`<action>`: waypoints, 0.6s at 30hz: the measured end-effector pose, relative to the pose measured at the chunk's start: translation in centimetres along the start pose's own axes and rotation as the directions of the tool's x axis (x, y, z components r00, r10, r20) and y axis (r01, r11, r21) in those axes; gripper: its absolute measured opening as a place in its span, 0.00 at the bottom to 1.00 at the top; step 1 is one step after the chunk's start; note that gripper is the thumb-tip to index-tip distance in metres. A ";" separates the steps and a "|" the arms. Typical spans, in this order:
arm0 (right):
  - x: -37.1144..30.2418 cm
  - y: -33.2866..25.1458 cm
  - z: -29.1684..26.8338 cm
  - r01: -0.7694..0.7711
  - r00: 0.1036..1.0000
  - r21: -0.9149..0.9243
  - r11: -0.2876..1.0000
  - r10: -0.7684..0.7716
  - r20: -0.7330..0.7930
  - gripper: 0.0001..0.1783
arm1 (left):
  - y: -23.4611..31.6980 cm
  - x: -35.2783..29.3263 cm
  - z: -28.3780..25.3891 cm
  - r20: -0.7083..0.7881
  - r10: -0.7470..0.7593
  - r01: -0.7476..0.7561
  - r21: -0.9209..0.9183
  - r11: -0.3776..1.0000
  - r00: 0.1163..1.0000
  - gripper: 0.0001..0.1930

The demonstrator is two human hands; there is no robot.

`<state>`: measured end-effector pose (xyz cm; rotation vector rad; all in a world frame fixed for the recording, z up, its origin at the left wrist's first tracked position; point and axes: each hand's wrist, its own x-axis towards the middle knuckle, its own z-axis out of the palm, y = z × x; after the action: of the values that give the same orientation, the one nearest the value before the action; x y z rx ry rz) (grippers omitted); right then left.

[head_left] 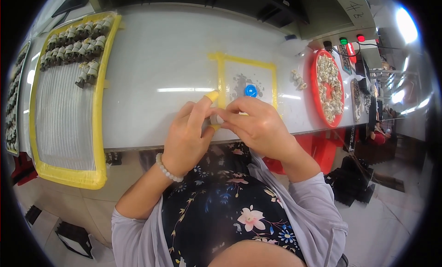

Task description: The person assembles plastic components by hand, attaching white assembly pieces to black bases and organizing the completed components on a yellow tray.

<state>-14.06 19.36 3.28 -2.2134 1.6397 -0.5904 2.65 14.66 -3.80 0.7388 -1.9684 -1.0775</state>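
Observation:
Near the table's front edge, my left hand point(186, 133) and my right hand point(260, 126) meet. Their fingertips are pinched together around a small whitish piece point(216, 120), mostly hidden by the fingers, so its kind is unclear. Yellow covers wrap some left fingertips; the left index finger points up, away from the piece. Just beyond my right hand, a round blue cap-like thing point(251, 91) lies among dark smudges, inside a square outlined with yellow tape point(248, 61). Some loose pale pieces point(298, 80) lie right of the square.
To the right, a red oval tray point(341, 99) holds many small pale pieces. On the left stands a yellow-taped ridged tray point(99, 143), with rows of small white-and-dark parts point(76, 48) at its far end. A machine with green and red buttons point(352, 39) borders the far right.

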 end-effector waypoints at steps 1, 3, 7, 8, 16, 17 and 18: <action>0.1 -0.2 0.0 0.014 1.000 -0.030 0.999 -0.014 0.002 0.13 | 0.0 -0.1 -0.1 0.026 -0.027 0.026 0.028 0.999 0.999 0.31; 0.2 -0.4 0.1 0.026 1.000 -0.062 0.998 -0.025 0.008 0.14 | -0.1 -0.1 -0.2 0.021 -0.011 0.011 0.018 1.000 1.000 0.32; 0.4 -0.4 0.5 0.004 1.000 -0.047 0.999 -0.003 0.009 0.15 | -0.6 0.1 0.2 -0.033 0.057 -0.058 -0.021 0.998 0.998 0.31; 0.2 -0.4 0.5 -0.007 1.000 -0.049 0.999 0.007 -0.007 0.15 | -0.5 0.2 0.3 -0.032 0.052 -0.053 -0.026 0.998 0.998 0.31; 0.1 0.1 0.8 -0.004 1.000 -0.089 0.996 0.004 0.000 0.11 | -0.3 0.2 0.1 0.025 0.023 -0.023 0.014 1.000 0.999 0.30; -0.2 0.5 1.0 0.007 1.000 -0.035 0.999 -0.007 -0.004 0.11 | -0.3 0.3 0.0 0.045 0.035 -0.038 0.082 0.996 0.998 0.30; -0.7 0.8 1.0 -0.011 0.999 -0.063 0.998 0.009 -0.033 0.11 | -0.5 0.1 0.0 0.061 0.073 -0.077 0.068 0.995 0.995 0.30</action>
<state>-14.38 19.78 1.94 -2.2493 1.7071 -0.5828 2.63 14.33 -4.18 0.6720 -2.0759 -0.9990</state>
